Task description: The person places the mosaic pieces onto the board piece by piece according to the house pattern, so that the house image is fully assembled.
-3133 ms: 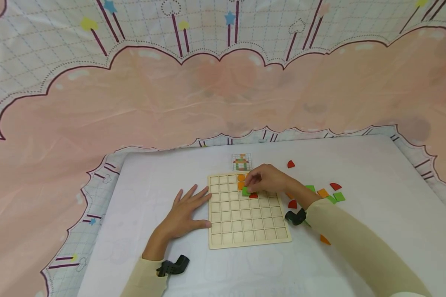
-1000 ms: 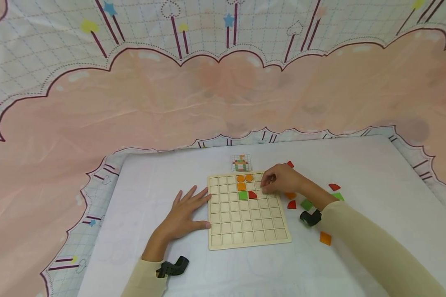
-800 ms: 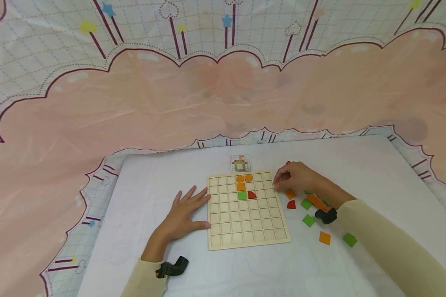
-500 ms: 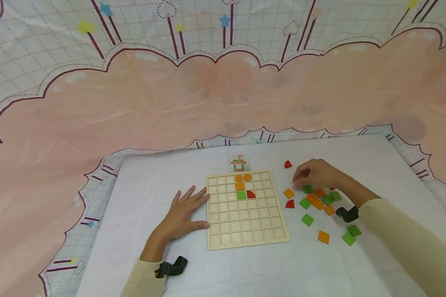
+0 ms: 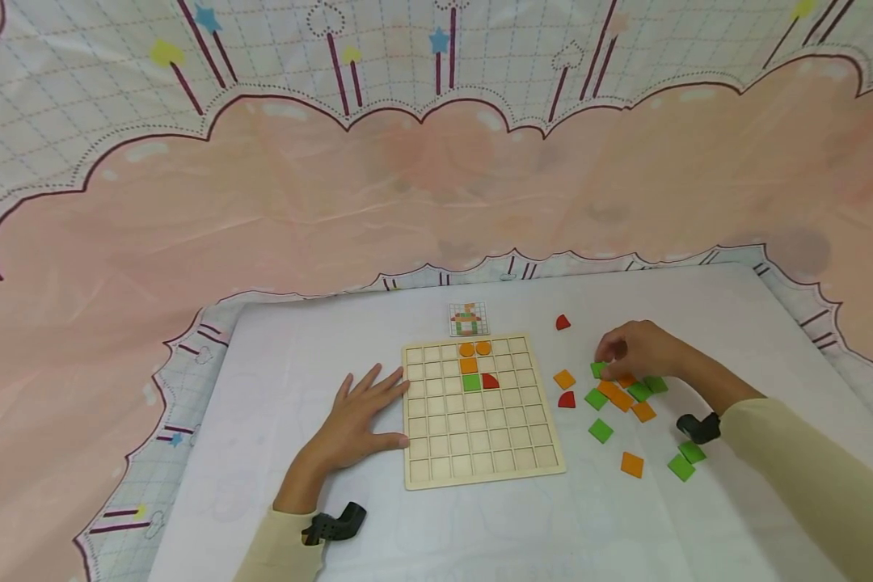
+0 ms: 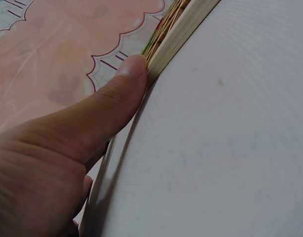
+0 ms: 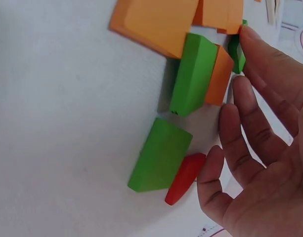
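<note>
In the head view, my left hand [image 5: 352, 420] lies spread on the white tabletop, fingertips and thumb at the left edge of a wooden grid board [image 5: 444, 444]. The left wrist view shows that thumb [image 6: 116, 94] against the board's side. Two orange discs [image 5: 483, 347], an orange square [image 5: 468, 365], a green square [image 5: 471, 382] and a red quarter-circle [image 5: 490, 381] sit in the board's upper cells. Right of it, my right hand [image 5: 643, 347] pinches a green square tile [image 5: 597, 369] at the pile; in the right wrist view this tile [image 7: 238, 57] shows between thumb and fingers.
A small pattern card [image 5: 468, 319] lies behind the board. Loose orange tiles [image 5: 632, 464], green tiles [image 5: 600, 430] and red quarter-circles [image 5: 563, 322] are scattered to its right. A patterned cloth [image 5: 407, 194] hangs behind the table.
The green square and second orange disc have come into view in the board's cells. My right hand has moved right, from the board to the loose tiles. The left hand has stayed put.
</note>
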{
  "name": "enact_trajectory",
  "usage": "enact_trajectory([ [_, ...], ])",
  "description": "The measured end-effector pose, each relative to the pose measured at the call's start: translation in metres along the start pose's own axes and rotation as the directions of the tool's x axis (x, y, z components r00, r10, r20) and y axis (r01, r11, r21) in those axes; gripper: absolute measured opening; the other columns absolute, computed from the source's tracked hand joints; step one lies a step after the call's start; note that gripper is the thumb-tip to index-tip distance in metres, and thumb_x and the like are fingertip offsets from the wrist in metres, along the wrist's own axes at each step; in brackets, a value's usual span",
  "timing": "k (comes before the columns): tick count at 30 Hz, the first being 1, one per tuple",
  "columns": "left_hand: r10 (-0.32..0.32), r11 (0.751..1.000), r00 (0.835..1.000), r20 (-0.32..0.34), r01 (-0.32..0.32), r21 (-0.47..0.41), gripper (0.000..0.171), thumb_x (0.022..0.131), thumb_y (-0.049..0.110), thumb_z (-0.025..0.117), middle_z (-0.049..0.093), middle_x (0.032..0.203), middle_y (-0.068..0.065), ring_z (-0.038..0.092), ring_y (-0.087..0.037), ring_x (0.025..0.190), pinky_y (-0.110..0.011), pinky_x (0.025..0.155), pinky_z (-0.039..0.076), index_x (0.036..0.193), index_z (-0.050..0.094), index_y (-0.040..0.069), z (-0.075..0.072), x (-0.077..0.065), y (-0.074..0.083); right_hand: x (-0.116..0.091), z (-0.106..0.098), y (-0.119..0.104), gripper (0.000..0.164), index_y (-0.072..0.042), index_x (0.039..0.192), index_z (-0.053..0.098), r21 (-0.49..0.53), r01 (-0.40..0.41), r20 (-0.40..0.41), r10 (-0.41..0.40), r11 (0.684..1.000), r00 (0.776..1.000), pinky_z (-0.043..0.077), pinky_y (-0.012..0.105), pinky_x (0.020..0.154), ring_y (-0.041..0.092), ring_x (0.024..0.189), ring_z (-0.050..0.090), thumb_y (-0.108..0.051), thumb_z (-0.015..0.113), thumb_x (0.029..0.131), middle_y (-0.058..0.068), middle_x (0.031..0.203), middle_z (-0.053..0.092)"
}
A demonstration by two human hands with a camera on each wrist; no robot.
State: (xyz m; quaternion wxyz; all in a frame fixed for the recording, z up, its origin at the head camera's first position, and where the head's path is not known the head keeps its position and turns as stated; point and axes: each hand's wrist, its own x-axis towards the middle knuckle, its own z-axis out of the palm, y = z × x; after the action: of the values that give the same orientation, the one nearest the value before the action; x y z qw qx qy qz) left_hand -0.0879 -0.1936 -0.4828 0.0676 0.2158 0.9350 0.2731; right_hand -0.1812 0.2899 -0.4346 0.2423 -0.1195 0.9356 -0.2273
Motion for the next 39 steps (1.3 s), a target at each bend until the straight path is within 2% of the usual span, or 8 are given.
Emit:
enact_trajectory([
  [10,-0.003,1.0,1.0,0.004,0.003,0.003,0.09,0.078,0.052,0.083,0.034,0.166,0.002,0.016,-0.034,0.159,-0.065,0.125,0.0,0.154,0.047,0.019,-0.001,0.0,-0.001,0.0,0.005,-0.002,0.017,-0.019,0.099,0.075,0.006,0.018,-0.039,-0.018,1.0,0.999,0.052,0.034,0.083,0.023,0.095,0.056,-0.025,0.083,0.085,-0.001,0.096,0.069],
  [17,0.006,1.0,1.0,0.001,-0.006,0.002,0.09,0.079,0.053,0.082,0.034,0.166,0.001,0.016,-0.035,0.159,-0.066,0.125,0.001,0.154,0.047,0.019,0.0,0.001,-0.001,-0.002,0.003,-0.005,0.018,-0.018,0.103,0.074,0.045,0.031,-0.038,-0.029,0.999,0.999,0.053,0.028,0.077,0.022,0.093,0.058,-0.019,0.081,0.087,0.001,0.094,0.067],
  [23,0.003,1.0,1.0,0.006,-0.003,-0.001,0.09,0.079,0.054,0.082,0.034,0.166,0.002,0.016,-0.034,0.159,-0.065,0.125,0.001,0.154,0.047,0.019,-0.001,0.0,-0.001,0.004,-0.002,-0.009,0.012,-0.019,0.103,0.076,0.09,0.053,-0.027,-0.051,0.995,0.998,0.053,0.03,0.076,0.023,0.091,0.057,-0.018,0.075,0.091,0.002,0.091,0.066],
  [30,0.007,0.999,1.0,0.009,-0.007,-0.04,0.091,0.078,0.051,0.083,0.033,0.166,0.002,0.015,-0.034,0.159,-0.064,0.125,-0.001,0.154,0.046,0.019,-0.002,0.0,0.0,0.018,0.001,-0.026,0.012,-0.016,0.103,0.077,0.154,0.157,-0.064,-0.149,0.975,0.987,0.054,0.03,0.082,0.021,0.093,0.058,-0.018,0.077,0.091,0.002,0.094,0.068],
  [39,0.005,1.0,1.0,0.006,-0.005,-0.027,0.09,0.078,0.051,0.083,0.033,0.166,0.002,0.016,-0.034,0.159,-0.064,0.125,0.0,0.154,0.047,0.019,-0.002,0.0,0.001,0.043,0.02,-0.063,0.012,-0.014,0.104,0.077,0.248,0.243,-0.007,-0.249,0.938,0.968,0.052,0.03,0.082,0.022,0.09,0.058,-0.016,0.076,0.092,0.002,0.093,0.069],
])
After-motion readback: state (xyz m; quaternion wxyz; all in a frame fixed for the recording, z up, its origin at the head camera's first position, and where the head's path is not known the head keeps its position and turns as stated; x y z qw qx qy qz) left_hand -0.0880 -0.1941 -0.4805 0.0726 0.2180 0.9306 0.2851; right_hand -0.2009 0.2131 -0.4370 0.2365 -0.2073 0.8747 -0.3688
